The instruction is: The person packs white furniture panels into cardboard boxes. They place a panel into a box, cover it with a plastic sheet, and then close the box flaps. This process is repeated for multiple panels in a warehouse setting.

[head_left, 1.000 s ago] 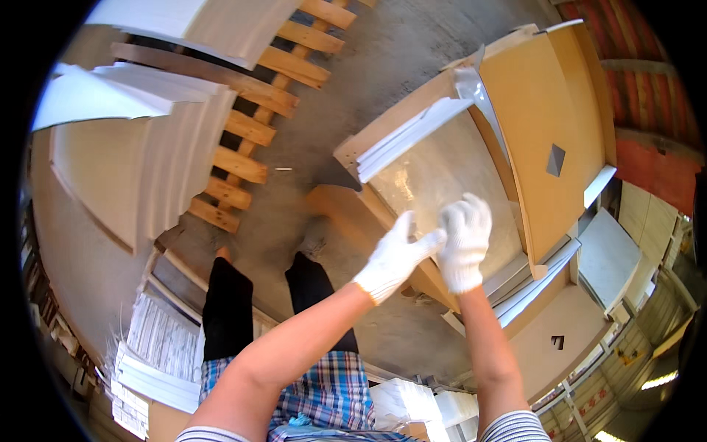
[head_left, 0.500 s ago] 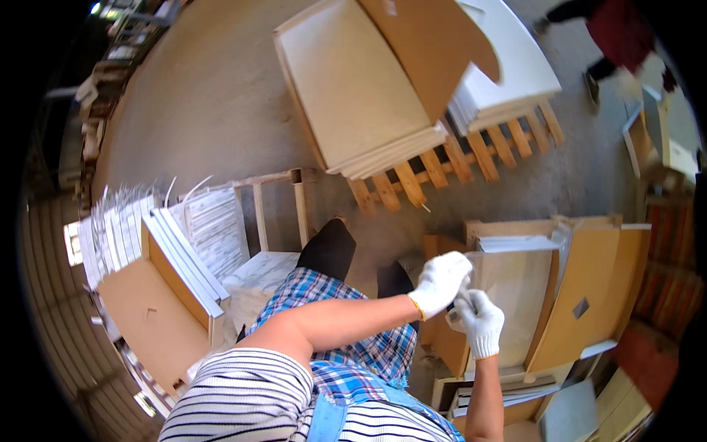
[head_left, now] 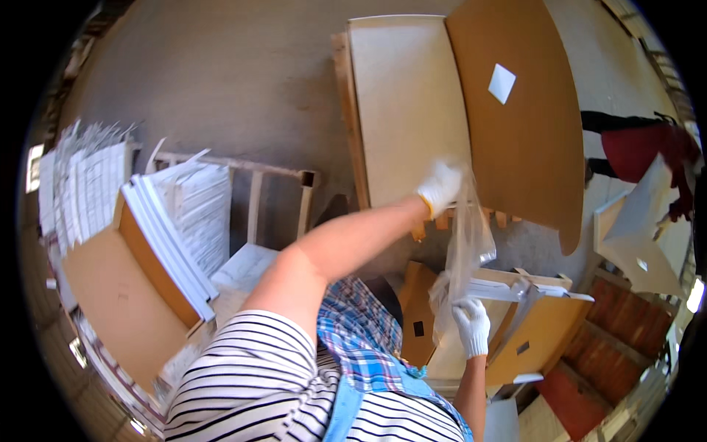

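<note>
A clear plastic bag or film (head_left: 462,247) hangs stretched between my two gloved hands. My left hand (head_left: 442,186), in a white knit glove, is reached far forward and closed on the film's upper end; it is a little blurred. My right hand (head_left: 472,324), gloved alike, is closed on the film's lower part, nearer to my body. Below my left hand lies the front end of a pale flat panel (head_left: 412,96) in an open carton. By my right hand stands another open carton with a brown flap (head_left: 541,342) and white-edged boards (head_left: 490,291).
A tall cardboard flap (head_left: 515,125) rises beside the pale panel. To my left stand an open carton (head_left: 121,295) with white boards (head_left: 169,247), marbled strips (head_left: 195,214) and a wooden frame (head_left: 258,173). At far right a person in dark red (head_left: 641,151) is beside another open carton (head_left: 633,228).
My left hand has swung forward and away from my right hand, drawing the film out long between them. The view has turned right and forward, and the person at right appears lower.
</note>
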A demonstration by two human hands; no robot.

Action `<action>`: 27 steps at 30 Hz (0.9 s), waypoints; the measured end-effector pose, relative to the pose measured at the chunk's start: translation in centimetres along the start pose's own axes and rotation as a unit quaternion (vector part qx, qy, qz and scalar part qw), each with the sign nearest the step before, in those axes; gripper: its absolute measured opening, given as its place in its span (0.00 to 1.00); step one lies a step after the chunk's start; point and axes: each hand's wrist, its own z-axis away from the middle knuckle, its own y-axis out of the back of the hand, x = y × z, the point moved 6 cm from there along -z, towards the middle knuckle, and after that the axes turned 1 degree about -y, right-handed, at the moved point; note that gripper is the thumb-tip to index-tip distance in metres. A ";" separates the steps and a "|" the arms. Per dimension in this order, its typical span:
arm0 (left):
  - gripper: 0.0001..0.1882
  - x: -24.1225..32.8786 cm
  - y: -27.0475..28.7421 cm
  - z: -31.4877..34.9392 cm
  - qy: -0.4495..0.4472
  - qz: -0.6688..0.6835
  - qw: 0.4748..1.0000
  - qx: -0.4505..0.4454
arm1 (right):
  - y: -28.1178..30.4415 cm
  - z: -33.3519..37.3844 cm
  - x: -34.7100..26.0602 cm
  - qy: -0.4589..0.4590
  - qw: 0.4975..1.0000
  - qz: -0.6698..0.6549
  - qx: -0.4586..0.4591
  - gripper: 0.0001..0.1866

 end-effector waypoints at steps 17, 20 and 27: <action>0.15 15.0 12.7 -32.0 -0.051 -0.081 0.995 -0.014 | -9.8 -29.1 -18.5 0.079 0.982 0.159 0.068 0.15; 0.15 13.5 15.8 -34.8 -0.073 -0.140 0.986 0.050 | -11.2 -32.7 -17.5 0.035 0.981 0.189 -0.020 0.18; 0.17 13.0 17.5 -36.8 -0.163 -0.339 0.922 0.088 | -12.0 -35.1 -17.5 0.019 0.982 0.139 -0.127 0.22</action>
